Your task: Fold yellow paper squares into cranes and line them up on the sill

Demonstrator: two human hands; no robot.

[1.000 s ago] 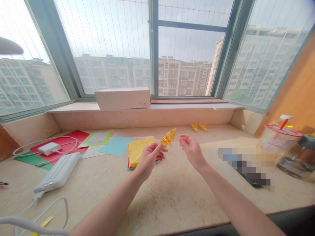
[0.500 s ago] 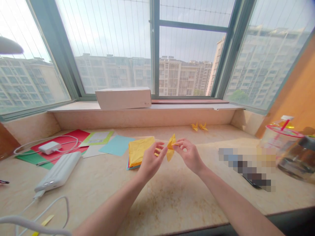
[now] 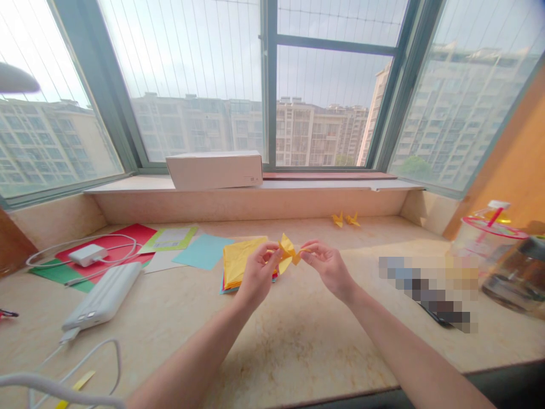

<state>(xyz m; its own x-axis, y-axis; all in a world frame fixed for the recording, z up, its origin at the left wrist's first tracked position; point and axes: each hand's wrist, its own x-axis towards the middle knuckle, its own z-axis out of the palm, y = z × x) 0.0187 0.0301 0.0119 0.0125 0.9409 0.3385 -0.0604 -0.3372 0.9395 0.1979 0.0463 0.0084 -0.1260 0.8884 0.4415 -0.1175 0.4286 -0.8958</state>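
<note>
A yellow folded paper crane [image 3: 288,253] is held up between my two hands, above the stone counter [image 3: 272,352]. My left hand [image 3: 258,271] pinches its left side between thumb and fingers. On the other side, my right hand [image 3: 327,267] grips a pointed end of the paper with thumb and index finger. Both hands are closed. Behind my left hand lies a stack of yellow paper [image 3: 238,262] with other colours under it, partly hidden by the hand. Two small yellow paper cranes [image 3: 344,219] stand at the back of the counter.
On the left lie coloured sheets [image 3: 203,251], a white charger [image 3: 88,255] with its cable and a white power bank [image 3: 102,295]. A white box [image 3: 215,170] sits on the window ledge. At right are a blurred-out object [image 3: 426,295], a cup with a red straw [image 3: 481,238] and a dark-topped jug [image 3: 515,278].
The crane has shifted left and turned, and its wings look more spread. My right hand's fingertips have moved from its middle to its right-hand point.
</note>
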